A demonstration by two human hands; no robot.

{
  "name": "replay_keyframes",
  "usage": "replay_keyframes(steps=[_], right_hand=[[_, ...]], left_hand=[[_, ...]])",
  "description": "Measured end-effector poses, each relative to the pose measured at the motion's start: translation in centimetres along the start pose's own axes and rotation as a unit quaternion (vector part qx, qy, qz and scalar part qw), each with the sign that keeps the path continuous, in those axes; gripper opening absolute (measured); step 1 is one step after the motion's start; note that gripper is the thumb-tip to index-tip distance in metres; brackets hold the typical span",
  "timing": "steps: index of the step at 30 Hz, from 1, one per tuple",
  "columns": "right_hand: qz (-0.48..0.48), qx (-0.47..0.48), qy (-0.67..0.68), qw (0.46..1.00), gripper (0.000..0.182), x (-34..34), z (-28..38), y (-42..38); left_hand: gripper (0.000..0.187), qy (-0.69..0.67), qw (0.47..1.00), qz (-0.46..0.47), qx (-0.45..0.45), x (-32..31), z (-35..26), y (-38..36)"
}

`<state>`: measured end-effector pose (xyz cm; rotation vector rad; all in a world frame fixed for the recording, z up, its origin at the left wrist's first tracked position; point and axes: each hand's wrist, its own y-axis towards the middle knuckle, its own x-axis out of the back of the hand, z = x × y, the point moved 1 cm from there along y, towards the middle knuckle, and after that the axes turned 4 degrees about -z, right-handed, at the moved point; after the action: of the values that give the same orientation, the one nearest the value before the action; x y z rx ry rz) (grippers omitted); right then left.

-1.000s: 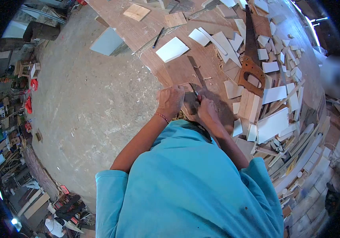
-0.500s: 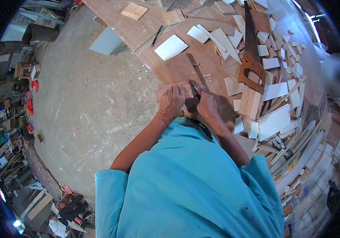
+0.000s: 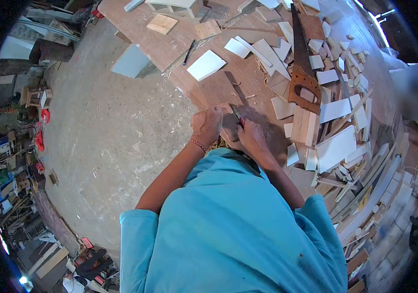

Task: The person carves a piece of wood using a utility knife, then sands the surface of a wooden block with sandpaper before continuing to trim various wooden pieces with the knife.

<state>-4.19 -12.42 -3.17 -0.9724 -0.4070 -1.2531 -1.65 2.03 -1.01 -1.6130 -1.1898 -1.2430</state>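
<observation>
My left hand (image 3: 206,126) is closed around a small piece of wood (image 3: 225,108), and only its end shows past my fingers. In my right hand (image 3: 254,136) is a knife (image 3: 237,114), its reddish handle inside my fist. The blade points up and left, right at the end of the wood. Both hands are close together over the near edge of the wooden workbench (image 3: 201,93). A white board piece (image 3: 206,65) lies just beyond them, beside a dark pen (image 3: 188,52).
To the right, a handsaw (image 3: 305,83) with a wooden handle rests among many offcuts (image 3: 336,141). A small wooden block (image 3: 162,24) and a white compartmented box (image 3: 176,7) are at the far side. A pale board (image 3: 131,62) leans by the bench over the concrete floor (image 3: 106,127).
The piece of wood has turned in my left hand, so less of it shows. My left fingers have curled in, and the knife has shifted slightly left and down.
</observation>
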Motion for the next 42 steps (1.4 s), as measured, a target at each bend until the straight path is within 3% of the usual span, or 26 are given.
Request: replay_keyframes(steps=[5, 11, 17, 19, 26, 31, 37, 42], right_hand=[[-0.006, 0.009, 0.017, 1.000, 0.025, 1.5, 0.8, -0.7], [0.013, -0.020, -0.026, 0.999, 0.026, 1.6, 1.4, -0.2], [0.016, -0.006, -0.062, 0.998, 0.026, 1.2, 1.3, 0.4], [0.008, 0.001, -0.060, 0.998, 0.027, 1.3, 1.4, 0.4], [0.015, -0.005, -0.057, 0.998, 0.027, 0.6, 0.4, 0.8], [-0.018, 0.008, -0.064, 0.998, 0.025, 0.4, 0.7, 1.4], [0.008, 0.005, -0.072, 0.997, 0.025, 2.0, 2.1, 0.7], [0.026, -0.011, -0.065, 0.997, 0.024, 2.0, 1.7, 0.5]], left_hand=[[0.013, -0.003, 1.000, -0.005, 0.000, -0.4, 0.6, 0.6], [0.027, -0.020, 0.999, -0.028, -0.013, -0.3, 0.6, 0.7], [0.022, -0.018, 0.999, -0.048, -0.017, 0.1, 0.5, 0.7], [0.007, -0.026, 0.998, -0.049, -0.013, 0.3, 0.4, 0.9], [0.007, -0.052, 0.994, -0.091, -0.023, -0.6, 1.0, 0.8], [0.011, -0.030, 0.999, -0.034, 0.001, 0.4, 0.5, 1.1], [0.010, -0.008, 1.000, -0.011, 0.025, 0.5, 0.6, 1.4], [0.008, -0.013, 0.999, -0.033, 0.003, 0.4, 0.7, 1.5]])
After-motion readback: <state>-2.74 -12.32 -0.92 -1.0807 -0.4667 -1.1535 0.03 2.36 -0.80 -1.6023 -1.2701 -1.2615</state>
